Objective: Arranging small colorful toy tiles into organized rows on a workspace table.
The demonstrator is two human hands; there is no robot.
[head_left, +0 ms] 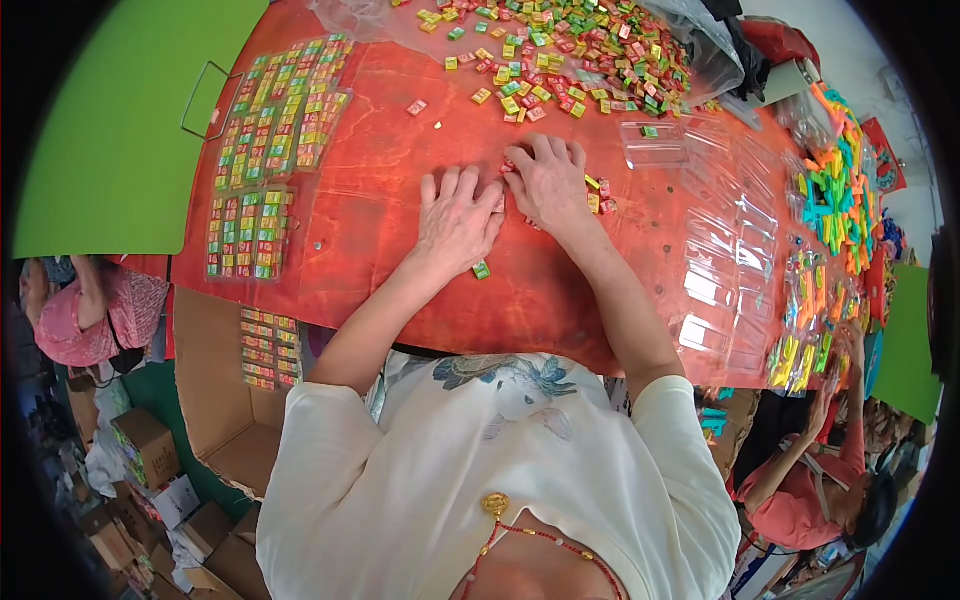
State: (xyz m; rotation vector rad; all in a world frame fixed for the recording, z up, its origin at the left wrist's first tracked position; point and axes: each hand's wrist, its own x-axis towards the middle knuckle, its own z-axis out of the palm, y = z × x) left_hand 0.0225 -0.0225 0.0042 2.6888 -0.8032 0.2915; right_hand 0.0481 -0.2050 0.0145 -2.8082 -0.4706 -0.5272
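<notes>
On the stained red counter (370,195), nearside of a multicoloured heap of small glossy blocks (625,62), left hand (455,222) and heapward right hand (550,190), slightly apart, flank red rectangular blocks (508,166), grip unclear.

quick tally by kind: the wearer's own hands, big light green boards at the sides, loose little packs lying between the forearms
Hands: 2 (left hand, right hand)
Light green boards: 2 (left board, right board)
Loose packs between the forearms: 1 (green pack)
Total: 5
</notes>
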